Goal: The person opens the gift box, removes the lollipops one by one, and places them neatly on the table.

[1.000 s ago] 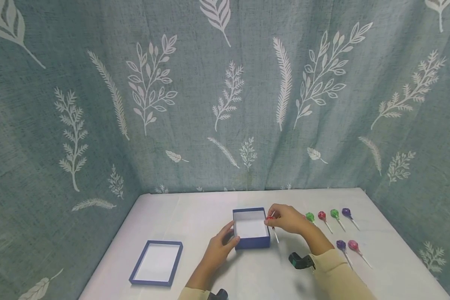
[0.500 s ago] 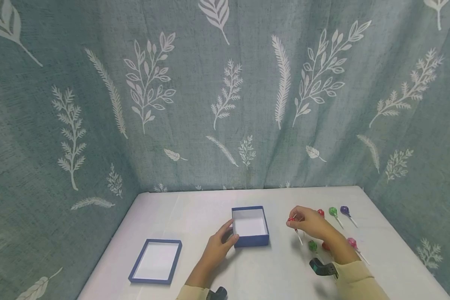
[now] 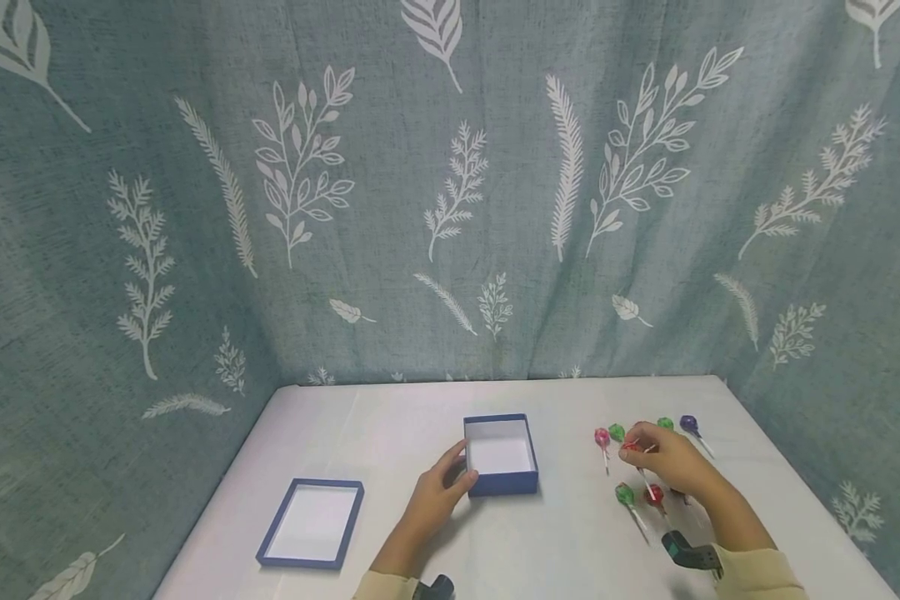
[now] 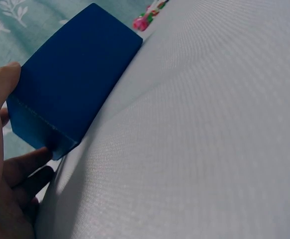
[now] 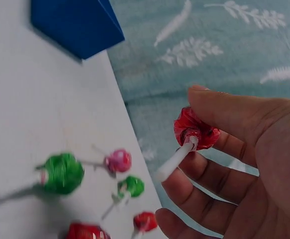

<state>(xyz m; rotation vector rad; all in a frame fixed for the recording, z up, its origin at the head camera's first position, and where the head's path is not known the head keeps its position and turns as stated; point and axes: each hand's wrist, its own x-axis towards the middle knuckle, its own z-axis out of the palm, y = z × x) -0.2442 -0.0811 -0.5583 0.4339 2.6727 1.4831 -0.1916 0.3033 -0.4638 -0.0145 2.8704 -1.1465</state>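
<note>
My right hand (image 3: 675, 458) pinches a red lollipop (image 5: 192, 130) by its wrapped head, between thumb and fingers. The white stick points down, and the lollipop is held above the row of others on the table. At the left side of an open blue box (image 3: 504, 482) with a white inside, my left hand (image 3: 437, 498) holds the corner. Its thumb and fingers touch the box wall in the left wrist view. Near the right hand lie a pink lollipop (image 3: 602, 436), green lollipops (image 3: 625, 493), a red lollipop (image 3: 655, 493) and a purple lollipop (image 3: 689, 423). My right hand and forearm hide some others.
A blue-rimmed box lid (image 3: 310, 523) lies inside up, to the left of my left forearm. The white-covered table (image 3: 390, 408) ends at a leaf-patterned curtain (image 3: 390, 233) at the back and on both sides.
My right hand has moved from the box's right edge rightward to the lollipops, still pinching the red lollipop. The left hand and the box have stayed in place.
</note>
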